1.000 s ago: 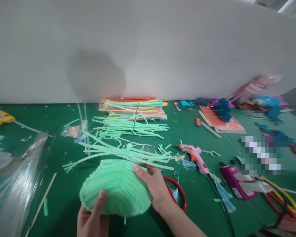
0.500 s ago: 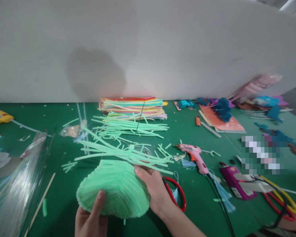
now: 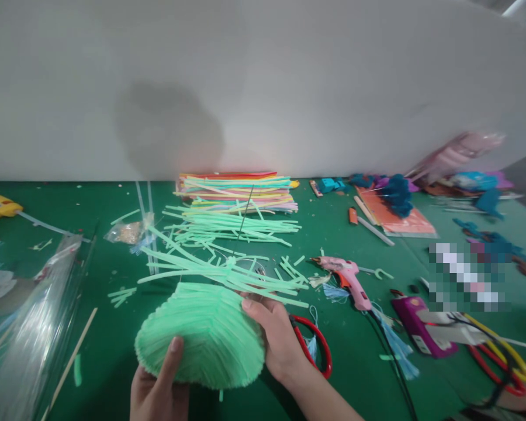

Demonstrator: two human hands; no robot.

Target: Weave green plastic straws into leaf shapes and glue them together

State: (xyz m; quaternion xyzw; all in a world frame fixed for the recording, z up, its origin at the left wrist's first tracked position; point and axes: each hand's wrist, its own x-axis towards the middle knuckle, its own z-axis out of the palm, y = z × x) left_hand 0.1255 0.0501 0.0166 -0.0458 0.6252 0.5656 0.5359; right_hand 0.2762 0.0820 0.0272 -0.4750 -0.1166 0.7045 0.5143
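A fan-shaped leaf of mint-green pipe cleaners [image 3: 206, 339] is held between both hands above the table. My left hand [image 3: 160, 380] grips its lower left edge, thumb on top and fingers underneath. On the upper right edge, my right hand [image 3: 276, 333] pinches it with the thumb on top; the other fingers are partly hidden behind. Just beyond the leaf lies a crossed bunch of loose mint-green pipe cleaners [image 3: 188, 272], with a thin dark wire standing out of it. Red-handled scissors [image 3: 328, 354] rest beside my right wrist, partly covered.
A pink glue gun [image 3: 353, 283] with a black cord lies to the right, near a purple box [image 3: 414, 321]. Multicoloured pipe cleaners [image 3: 236, 190] are stacked by the wall. Clear plastic wrap [image 3: 35, 345] and a wooden stick [image 3: 74, 359] lie left. Another person's hand [image 3: 517, 400] shows at lower right.
The left hand has shifted very slightly left with the leaf's lower edge. Both hands keep their grip, and the leaf stays nearly in place.
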